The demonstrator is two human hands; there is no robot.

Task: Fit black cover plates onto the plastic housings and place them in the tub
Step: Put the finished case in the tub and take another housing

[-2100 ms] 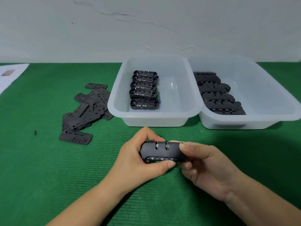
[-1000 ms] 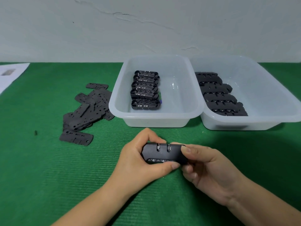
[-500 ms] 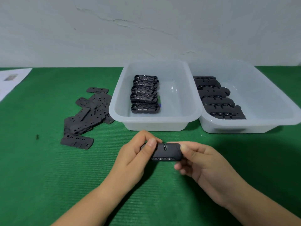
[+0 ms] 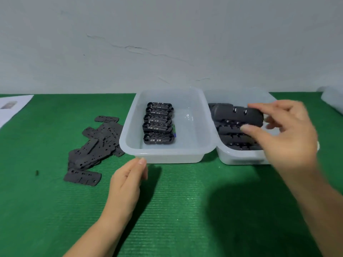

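My right hand (image 4: 285, 130) grips a black covered housing (image 4: 238, 115) by its right end, above the right tub (image 4: 241, 158), over the row of covered housings (image 4: 235, 138) lying inside it. My left hand (image 4: 128, 180) is empty, fingers straight, resting on the green mat just in front of the left tub (image 4: 167, 156). That tub holds a row of several open housings (image 4: 158, 123). A loose pile of flat black cover plates (image 4: 94, 145) lies on the mat to the left of the tubs.
A green ribbed mat (image 4: 185, 210) covers the table up to a grey wall. A white paper sheet (image 4: 13, 106) lies at the far left edge. Part of a pale object (image 4: 332, 99) shows at the far right edge.
My right hand has carried the housing up and right, from the mat in front of the tubs to above the right tub. My left hand has let go and stays near the left tub.
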